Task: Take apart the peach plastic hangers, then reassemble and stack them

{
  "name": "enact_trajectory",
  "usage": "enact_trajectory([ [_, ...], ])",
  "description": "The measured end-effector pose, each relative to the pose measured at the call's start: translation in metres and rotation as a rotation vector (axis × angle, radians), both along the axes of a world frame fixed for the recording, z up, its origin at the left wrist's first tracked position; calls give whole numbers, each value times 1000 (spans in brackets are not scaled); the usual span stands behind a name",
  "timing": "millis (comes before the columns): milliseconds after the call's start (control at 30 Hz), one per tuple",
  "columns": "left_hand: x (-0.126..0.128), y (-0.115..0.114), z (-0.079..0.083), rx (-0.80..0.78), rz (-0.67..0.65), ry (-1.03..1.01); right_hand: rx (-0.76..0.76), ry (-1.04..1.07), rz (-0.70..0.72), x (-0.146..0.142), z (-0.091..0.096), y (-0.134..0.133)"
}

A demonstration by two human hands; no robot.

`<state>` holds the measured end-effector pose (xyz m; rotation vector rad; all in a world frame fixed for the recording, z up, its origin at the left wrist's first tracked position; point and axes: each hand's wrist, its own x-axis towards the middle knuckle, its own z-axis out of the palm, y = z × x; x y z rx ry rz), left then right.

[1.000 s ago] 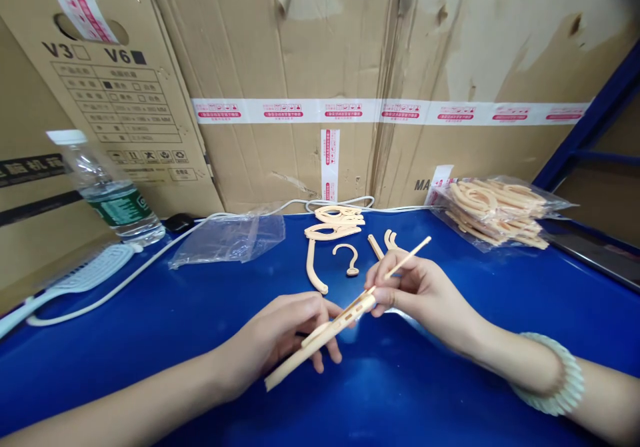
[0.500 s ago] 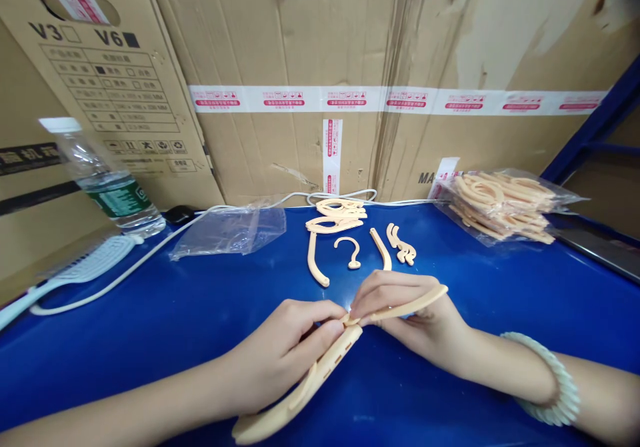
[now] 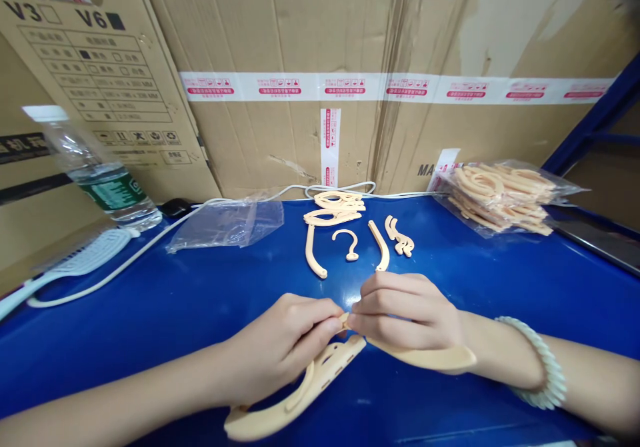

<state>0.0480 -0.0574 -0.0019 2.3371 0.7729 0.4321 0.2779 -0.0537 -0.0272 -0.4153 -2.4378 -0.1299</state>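
Note:
A cream plastic folding hanger is between my hands at the front middle of the table. My left hand is closed, pinching the middle joint near its hook. One broad hanger arm with small slots hangs below that hand, toward me. My right hand is closed around the other hanger arm, its fingertips meeting the left ones at the joint. The fingers hide the joint itself. Just beyond lie a loose hook, two curved arm pieces and several small wavy pieces.
Folded hangers lie behind the loose parts. A clear bag of hangers is at the back right, near a dark flat device. To the left are an empty plastic bag, a water bottle, a hairbrush and a white cable.
My right hand has turned over, palm down, and the arm in it has swung from above the fingers to below them. The view has shifted slightly.

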Motion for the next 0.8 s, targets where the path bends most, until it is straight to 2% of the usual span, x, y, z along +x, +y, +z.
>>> enact_trajectory([
  [167, -1, 1, 2, -45, -39, 9, 107, 31, 67, -1, 1, 3],
  [333, -2, 3, 3, -53, -52, -6, 200, 18, 124, -3, 11, 0],
  [467, -4, 4, 1, -260, -6, -67, 304, 17, 144, -3, 25, -4],
  [500, -5, 5, -1, -360, 16, -90, 261, 58, 116, -2, 29, -3],
  [567, -6, 8, -4, -598, 63, -182, 77, 187, 13, 5, 37, 2],
  [667, -7, 16, -10, -908, 82, -428, -332, 330, -223, 25, 48, 20],
  [733, -7, 22, -13, -994, 54, -579, -659, 349, -337, 44, 51, 36],
  [800, -8, 26, -16, -1044, 41, -675, -920, 279, -337, 62, 49, 51],
])
